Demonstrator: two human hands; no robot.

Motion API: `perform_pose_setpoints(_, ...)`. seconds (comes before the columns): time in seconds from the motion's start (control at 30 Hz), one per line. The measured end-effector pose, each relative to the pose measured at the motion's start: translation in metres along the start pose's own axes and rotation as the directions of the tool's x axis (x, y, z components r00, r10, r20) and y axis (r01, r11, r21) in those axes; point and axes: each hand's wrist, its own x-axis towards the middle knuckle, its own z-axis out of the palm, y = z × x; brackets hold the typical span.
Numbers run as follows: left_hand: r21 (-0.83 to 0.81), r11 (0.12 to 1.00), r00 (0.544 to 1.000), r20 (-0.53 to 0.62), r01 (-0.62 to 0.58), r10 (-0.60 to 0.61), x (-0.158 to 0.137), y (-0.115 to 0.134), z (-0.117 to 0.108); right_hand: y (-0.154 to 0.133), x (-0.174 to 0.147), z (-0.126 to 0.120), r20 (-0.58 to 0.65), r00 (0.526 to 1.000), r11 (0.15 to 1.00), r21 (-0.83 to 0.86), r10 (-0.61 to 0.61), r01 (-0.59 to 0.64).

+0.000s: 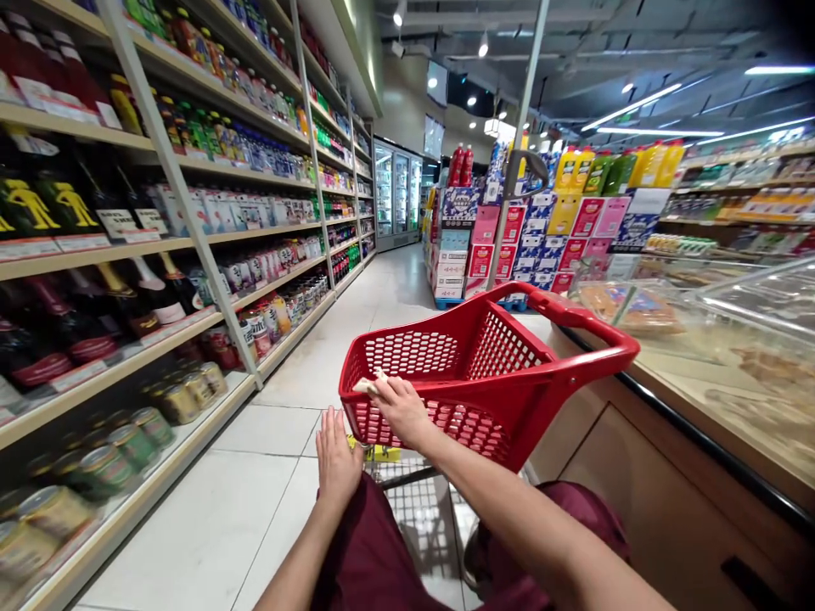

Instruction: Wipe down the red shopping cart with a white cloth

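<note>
A red plastic shopping cart point(490, 389) with perforated basket walls stands right in front of me, its handle toward the right. My right hand point(404, 412) is closed over a small white cloth point(365, 386), which touches the basket's near rim at the left corner. My left hand point(339, 458) rests by my left knee with its fingers stretched out and nothing in it. Part of a yellow item point(382, 453) shows below the basket, mostly covered by the near wall and my hand. The basket's inside appears bare where I can see it.
Shelves point(255, 221) of bottles and cans line the left side. On the right runs a wooden counter point(643, 458) with clear covers. Stacked drink boxes point(509, 246) stand behind the cart. Glass-door fridges point(396, 191) are at the far end, beyond the tiled floor point(267, 484).
</note>
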Motion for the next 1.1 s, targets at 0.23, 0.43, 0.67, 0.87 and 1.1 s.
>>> perform_pose_setpoints(0.23, -0.109, 0.994, 0.999, 0.023, 0.028, -0.026, -0.004, -0.008, 0.008, -0.014, -0.015, 0.031, 0.165, 0.945, 0.959, 0.075, -0.283, 0.274)
perform_pose_setpoints(0.43, -0.380, 0.912, 0.971, 0.228, 0.153, -0.068, 0.004, 0.004, 0.016, 0.011, 0.000, 0.011, 0.198, 0.873, 0.894, 0.062, -0.446, 0.443)
perform_pose_setpoints(0.67, -0.666, 0.717, 0.977, 0.096, 0.205, -0.189, 0.023, 0.025, -0.016, -0.006, 0.020, -0.013, 0.243, 0.965, 0.903, 0.429, -0.103, -0.012)
perform_pose_setpoints(0.87, -0.808, 0.279, 0.835, 0.410, 0.519, -0.368, 0.015, 0.050, -0.020, -0.018, -0.007, -0.027, 0.164, 0.866, 0.527, 0.735, 0.472, -0.427)
perform_pose_setpoints(1.1, -0.674, -0.233, 0.652, 0.738, 0.701, -0.173, -0.001, 0.078, -0.033, -0.025, -0.022, -0.042, 0.245, 0.791, 0.537, 0.620, 0.560, -0.572)
